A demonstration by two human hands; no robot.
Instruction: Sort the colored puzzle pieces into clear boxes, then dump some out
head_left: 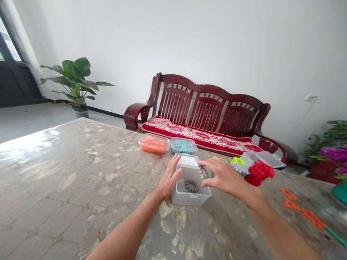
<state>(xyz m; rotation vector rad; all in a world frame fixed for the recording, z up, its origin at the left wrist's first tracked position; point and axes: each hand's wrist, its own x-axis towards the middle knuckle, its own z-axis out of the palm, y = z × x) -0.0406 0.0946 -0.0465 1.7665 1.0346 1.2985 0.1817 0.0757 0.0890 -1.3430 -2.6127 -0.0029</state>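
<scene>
A translucent white plastic box [191, 200] stands on the table with its lid [187, 159] raised at the back. Inside lies a grey toothed plastic piece [191, 186]. My left hand [168, 180] is at the box's left side, fingers stretched out and thumb apart, holding nothing. Over the right side of the box, my right hand [222, 175] has its fingers and thumb curved around another grey toothed piece [202, 172], partly hidden by the fingers.
Behind the box sit a tub of orange pieces [154, 144] and a tub of blue pieces [183, 146]. To the right are red pieces [259, 172], grey pieces [239, 168], yellow-green pieces [238, 160], an open clear container [268, 159] and an orange chain [300, 209]. A wooden bench [206, 108] stands beyond.
</scene>
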